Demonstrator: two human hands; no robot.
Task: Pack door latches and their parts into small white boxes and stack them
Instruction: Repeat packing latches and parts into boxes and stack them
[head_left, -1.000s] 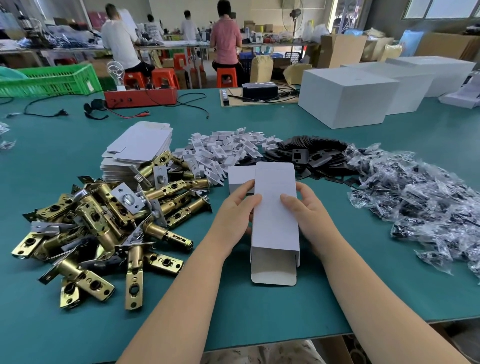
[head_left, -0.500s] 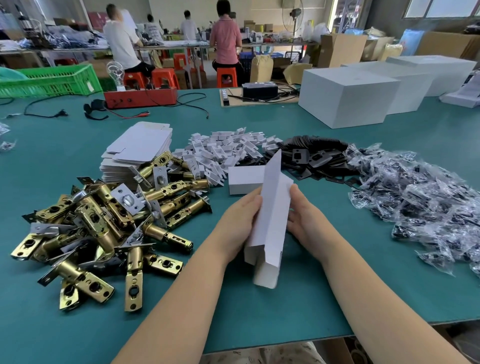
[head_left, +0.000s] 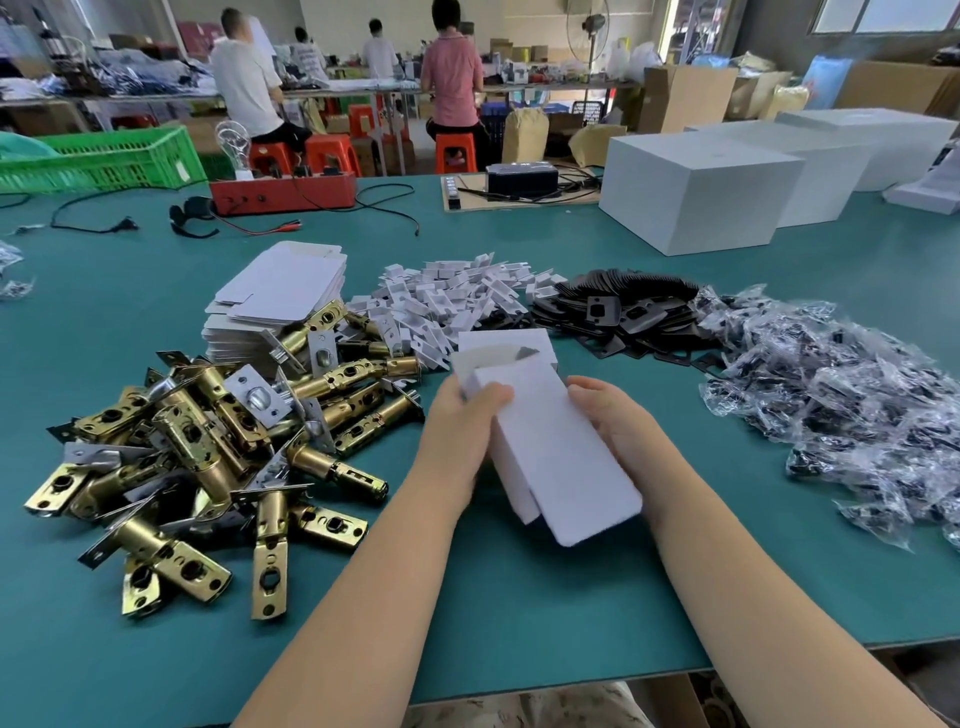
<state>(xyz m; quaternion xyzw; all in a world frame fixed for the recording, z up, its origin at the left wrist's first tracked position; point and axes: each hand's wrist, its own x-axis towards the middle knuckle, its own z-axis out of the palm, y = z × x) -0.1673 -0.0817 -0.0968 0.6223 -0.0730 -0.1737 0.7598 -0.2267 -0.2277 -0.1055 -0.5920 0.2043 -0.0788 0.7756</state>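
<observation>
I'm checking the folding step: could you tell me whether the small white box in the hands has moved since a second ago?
Yes. The small white box has been lifted and tilted, its far end now overlapping the closed box behind it.

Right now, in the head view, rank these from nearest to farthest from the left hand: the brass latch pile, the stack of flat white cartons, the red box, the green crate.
From the left hand:
1. Brass latch pile, just to its left.
2. Stack of flat white cartons, behind the latches, farther up the table.
3. Red box, near the table's far edge.
4. Green crate, far left, at the far edge.
</observation>
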